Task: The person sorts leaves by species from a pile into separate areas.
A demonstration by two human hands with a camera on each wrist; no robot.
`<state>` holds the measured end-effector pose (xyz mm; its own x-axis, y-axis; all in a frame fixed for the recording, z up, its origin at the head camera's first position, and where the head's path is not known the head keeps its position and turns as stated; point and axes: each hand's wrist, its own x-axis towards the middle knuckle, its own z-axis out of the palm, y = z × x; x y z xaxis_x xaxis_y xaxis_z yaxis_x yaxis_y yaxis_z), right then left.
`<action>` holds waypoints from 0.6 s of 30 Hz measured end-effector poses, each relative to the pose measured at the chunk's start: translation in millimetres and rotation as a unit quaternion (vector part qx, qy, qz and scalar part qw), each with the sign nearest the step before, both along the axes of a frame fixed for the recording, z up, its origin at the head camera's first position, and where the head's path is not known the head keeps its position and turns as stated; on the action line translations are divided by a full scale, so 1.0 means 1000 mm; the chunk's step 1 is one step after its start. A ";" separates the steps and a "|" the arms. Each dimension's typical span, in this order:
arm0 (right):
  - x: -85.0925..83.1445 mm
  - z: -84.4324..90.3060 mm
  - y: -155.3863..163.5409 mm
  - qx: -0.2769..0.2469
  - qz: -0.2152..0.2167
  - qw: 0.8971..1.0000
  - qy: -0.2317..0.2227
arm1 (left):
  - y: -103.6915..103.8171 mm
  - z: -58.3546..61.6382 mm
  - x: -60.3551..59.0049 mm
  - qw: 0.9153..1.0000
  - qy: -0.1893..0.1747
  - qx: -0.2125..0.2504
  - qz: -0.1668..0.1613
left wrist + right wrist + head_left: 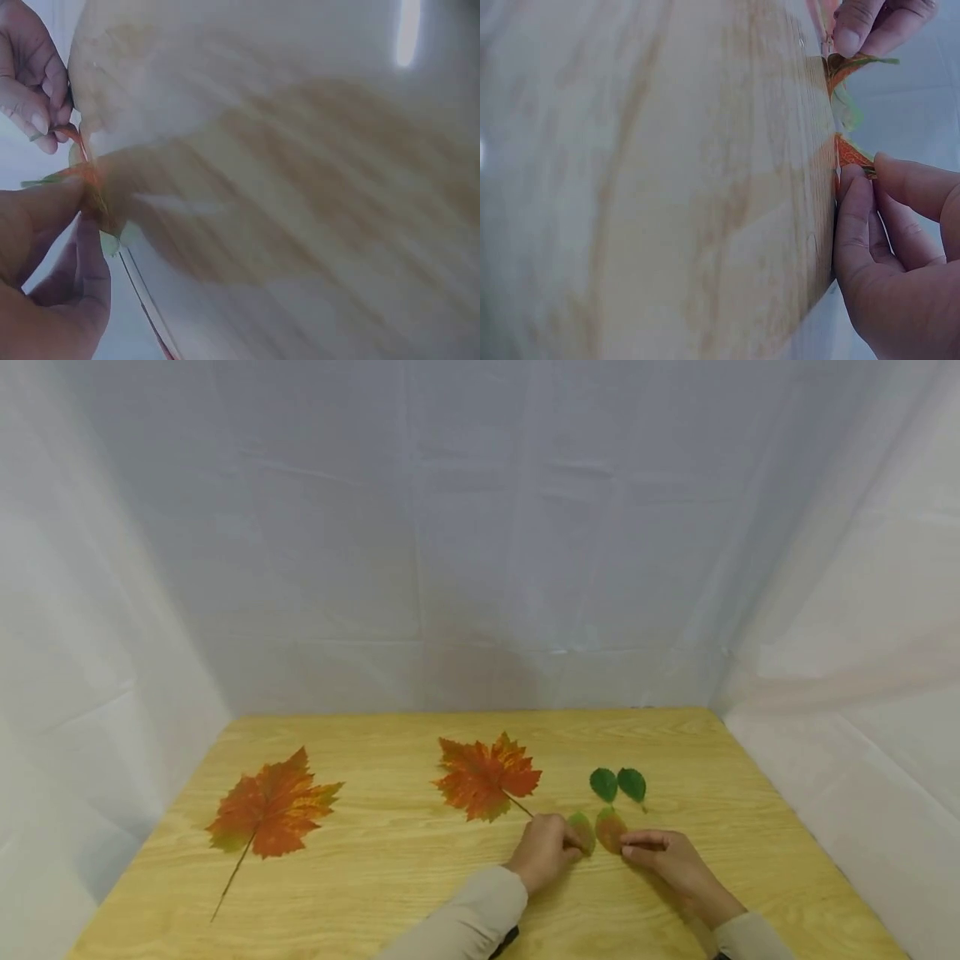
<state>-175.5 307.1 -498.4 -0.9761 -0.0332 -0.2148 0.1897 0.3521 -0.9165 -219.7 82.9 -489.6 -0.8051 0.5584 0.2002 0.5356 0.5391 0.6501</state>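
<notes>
Leaves (596, 830), two small reddish-green ones, lie near-right on the counter (390, 877), thin, light and floppy. Left hand (542, 850) pinches one edge; right hand (663, 852) fingers seem clamped on the other. Best taken by stem or rim.

Staged studio: white drapes (480, 527), wooden table (390, 877)
</notes>
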 end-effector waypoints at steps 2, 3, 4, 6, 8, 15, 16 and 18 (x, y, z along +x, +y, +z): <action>0.000 0.000 0.000 0.000 0.000 1.000 0.000 | 0.003 -0.001 0.002 1.000 0.004 0.003 0.007; 0.000 0.000 0.000 0.000 -0.002 1.000 -0.002 | 0.004 -0.001 0.002 1.000 0.006 0.005 0.010; 0.000 -0.001 0.000 0.001 -0.002 1.000 -0.001 | 0.005 -0.001 0.003 1.000 0.010 0.008 0.011; 0.000 -0.001 0.000 0.003 -0.004 1.000 -0.001 | 0.007 -0.001 0.004 1.000 0.013 0.015 0.014; 0.000 -0.001 0.000 0.004 -0.008 1.000 0.000 | 0.008 -0.001 0.004 1.000 0.014 0.019 0.017; -0.001 -0.002 -0.001 0.013 -0.017 1.000 -0.001 | 0.008 -0.001 0.004 0.999 0.000 0.024 0.025; -0.001 -0.002 -0.001 0.013 -0.018 1.000 -0.002 | 0.008 -0.001 0.004 0.999 -0.001 0.024 0.025; -0.001 -0.003 -0.001 0.015 -0.021 1.000 0.000 | 0.009 -0.002 0.004 0.999 0.000 0.024 0.025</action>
<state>-176.3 305.8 -500.9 -0.9764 0.0152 -0.2154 0.2056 0.3711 -0.9055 -216.1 91.9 -491.7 -0.8323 0.5064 0.2255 0.5080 0.5337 0.6761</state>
